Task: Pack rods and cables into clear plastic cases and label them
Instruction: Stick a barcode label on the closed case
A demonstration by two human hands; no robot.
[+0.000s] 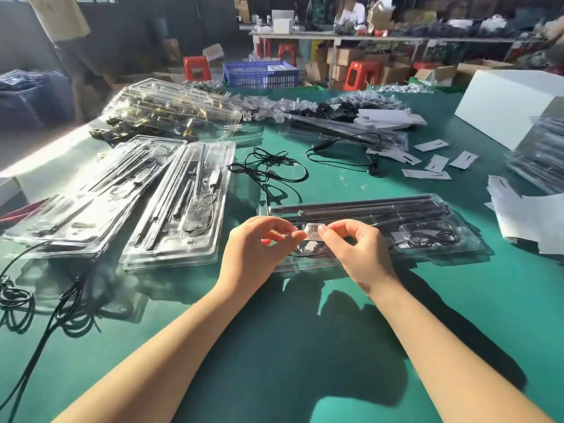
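- Green table (305,346) fills the near view, with both forearms reaching over it from the near edge.
- Left hand (256,254) and right hand (357,251) each pinch one end of a small barcode label (312,232), held just above the nearest case (375,230).
- That case lies crosswise in front of the hands, already loaded: rods (351,206) along its far side, a coiled cable (433,238) in its right pocket. By my reading, it only lacks its label.
- To the left, two filled cases (180,206) lie side by side; whether they are labelled I cannot tell.
- Loose cables (268,169) lie on the table beyond, not yet packed.
- Paper cards (433,163) are scattered to the right, near a stack of white sheets (525,218).
- Farther back, more cases (174,108) are piled up, so the job looks well under way but unfinished.
- Behind the table: a blue crate (259,74), red stools and shelves of boxes.
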